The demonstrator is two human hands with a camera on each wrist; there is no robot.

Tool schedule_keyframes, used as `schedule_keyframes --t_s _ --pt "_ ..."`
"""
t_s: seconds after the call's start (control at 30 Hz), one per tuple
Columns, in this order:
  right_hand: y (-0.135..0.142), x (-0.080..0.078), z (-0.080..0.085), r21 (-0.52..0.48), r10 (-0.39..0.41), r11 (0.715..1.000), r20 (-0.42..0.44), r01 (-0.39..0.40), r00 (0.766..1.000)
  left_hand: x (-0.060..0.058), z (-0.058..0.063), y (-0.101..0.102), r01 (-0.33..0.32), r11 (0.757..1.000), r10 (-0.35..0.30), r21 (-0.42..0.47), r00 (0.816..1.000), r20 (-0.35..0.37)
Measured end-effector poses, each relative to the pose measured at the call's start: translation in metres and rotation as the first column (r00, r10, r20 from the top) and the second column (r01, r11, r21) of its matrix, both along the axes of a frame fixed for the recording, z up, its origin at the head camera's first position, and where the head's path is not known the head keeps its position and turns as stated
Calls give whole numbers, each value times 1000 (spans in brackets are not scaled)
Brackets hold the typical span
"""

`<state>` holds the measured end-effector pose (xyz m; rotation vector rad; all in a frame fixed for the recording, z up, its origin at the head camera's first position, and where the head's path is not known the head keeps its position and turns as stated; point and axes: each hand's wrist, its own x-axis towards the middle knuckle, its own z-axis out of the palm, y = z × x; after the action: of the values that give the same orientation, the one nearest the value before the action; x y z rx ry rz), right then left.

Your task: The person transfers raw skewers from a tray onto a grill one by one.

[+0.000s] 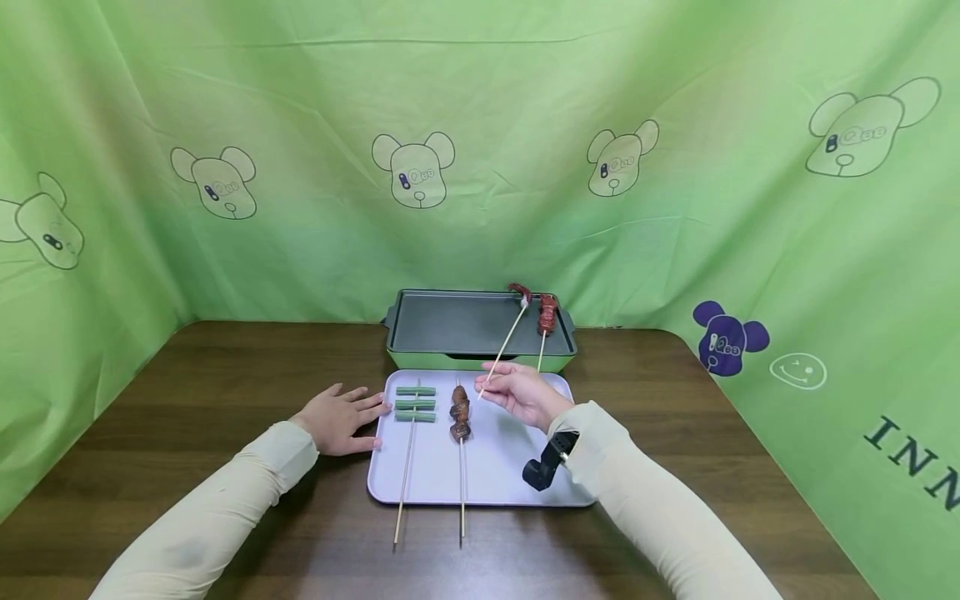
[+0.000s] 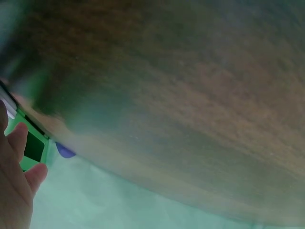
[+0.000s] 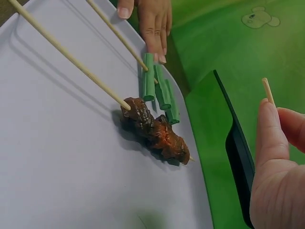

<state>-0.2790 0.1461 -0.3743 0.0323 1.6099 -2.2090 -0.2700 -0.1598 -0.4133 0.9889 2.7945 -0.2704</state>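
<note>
A thin stick (image 1: 504,345) with a small dark red, curled bit of food (image 1: 521,294) on its far end is in the right hand (image 1: 523,395). The thumb and fingers pinch the stick close to its near end. The stick slants up and away, so the red food shows over the far right part of the grill (image 1: 461,322). I cannot tell if it touches the grill.

Just to the right, a red meat stick (image 1: 547,317) lies on the grill, with its bare end pointing back at the person. The grill has a flat black top and a green bottom.

In front of the grill is a pale tray (image 1: 517,479). On its left side lies a stick with three green pieces (image 1: 416,404). Beside that is a brown meat stick (image 1: 460,414). The bare ends of both sticks poke out past the near edge of the tray.

The left hand (image 1: 343,420) lies palm down at the left edge of the tray. Its fingers are spread out and grasp nothing.

A small black camera (image 1: 551,461) sits on the right wrist. All this is on a brown wooden bench (image 1: 262,358). Behind it hangs a green cloth (image 1: 510,242) with bear faces (image 1: 420,177) on it.
</note>
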Motion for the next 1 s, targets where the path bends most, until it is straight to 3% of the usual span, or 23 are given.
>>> schedule_keyframes --t_s 0.33,1.0 --pt "-1 1 -2 0 0 1000 14 0 1000 2 3 -1 27 999 -26 26 1000 -12" --pt "3 1 -4 16 8 1000 37 -9 999 3 5 1 -9 999 8 31 1000 14"
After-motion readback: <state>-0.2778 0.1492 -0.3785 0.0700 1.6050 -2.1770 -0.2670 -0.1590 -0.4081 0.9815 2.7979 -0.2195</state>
